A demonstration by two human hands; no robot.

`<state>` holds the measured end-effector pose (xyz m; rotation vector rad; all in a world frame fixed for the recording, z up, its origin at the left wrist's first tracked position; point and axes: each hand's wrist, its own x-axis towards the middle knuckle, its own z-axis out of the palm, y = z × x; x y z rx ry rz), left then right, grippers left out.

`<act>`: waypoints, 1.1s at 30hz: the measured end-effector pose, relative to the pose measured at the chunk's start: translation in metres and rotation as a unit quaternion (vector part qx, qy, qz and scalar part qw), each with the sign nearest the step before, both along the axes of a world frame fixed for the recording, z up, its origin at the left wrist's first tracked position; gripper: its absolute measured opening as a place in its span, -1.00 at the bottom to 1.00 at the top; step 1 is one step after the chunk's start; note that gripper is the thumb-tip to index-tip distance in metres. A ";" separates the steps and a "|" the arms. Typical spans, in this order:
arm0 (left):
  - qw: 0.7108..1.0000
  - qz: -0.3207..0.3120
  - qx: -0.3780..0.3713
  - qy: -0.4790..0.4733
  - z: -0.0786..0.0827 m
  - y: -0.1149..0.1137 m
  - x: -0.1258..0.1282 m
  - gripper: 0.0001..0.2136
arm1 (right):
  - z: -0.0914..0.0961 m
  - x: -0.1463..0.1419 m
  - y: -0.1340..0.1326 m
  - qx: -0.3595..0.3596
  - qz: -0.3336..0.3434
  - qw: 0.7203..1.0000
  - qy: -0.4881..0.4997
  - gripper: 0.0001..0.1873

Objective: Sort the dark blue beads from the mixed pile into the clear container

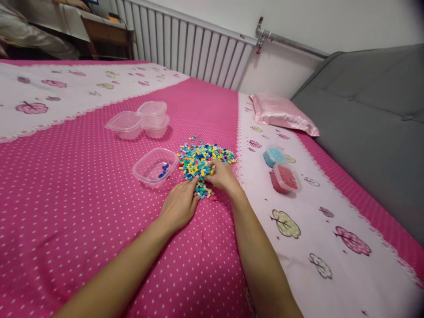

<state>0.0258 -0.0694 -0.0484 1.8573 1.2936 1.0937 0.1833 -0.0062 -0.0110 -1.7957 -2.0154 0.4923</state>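
Observation:
A heap of small coloured beads [203, 159] lies on the pink dotted bedspread [82, 198]. My left hand [179, 204] rests palm down at the heap's near edge, fingers together and reaching into the beads. My right hand [222, 176] sits on the heap's near right side with its fingers curled into the beads; what they pinch is hidden. Just left of the heap stands an open clear tub [155, 166] holding a few dark blue beads.
Empty clear tubs [139, 120] are stacked further back. A lidded tub of light blue beads [274, 156] and one of red beads [285, 178] sit to the right. A pink pillow [281, 114], grey headboard [371, 123] and radiator [188, 44] lie beyond.

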 end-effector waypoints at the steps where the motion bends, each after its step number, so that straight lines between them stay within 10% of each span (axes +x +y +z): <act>1: 1.000 0.004 0.007 0.014 0.000 0.000 0.001 -0.55 | -0.002 0.000 0.002 0.013 -0.007 1.000 0.021 -0.68; 7: 0.979 0.000 0.056 0.195 -0.003 0.000 -0.001 -0.54 | -0.010 0.008 0.012 0.013 -0.018 0.990 0.137 -0.72; 14: 0.982 0.028 0.064 0.174 0.000 -0.001 -0.005 -0.64 | -0.003 0.025 0.015 -0.014 -0.021 0.981 0.193 -0.68; 21: 0.970 0.121 0.074 0.195 0.002 0.002 -0.008 -0.44 | 0.007 0.031 0.011 0.014 -0.109 0.991 0.077 -0.70; 28: 0.958 0.041 0.039 0.281 -0.006 0.007 -0.010 -0.36 | -0.002 0.027 0.013 0.015 -0.203 0.979 -0.026 -0.66; 33: 0.956 -0.048 0.042 0.288 0.000 0.009 -0.012 -0.38 | -0.010 0.018 0.016 0.026 -0.143 0.989 -0.025 -0.53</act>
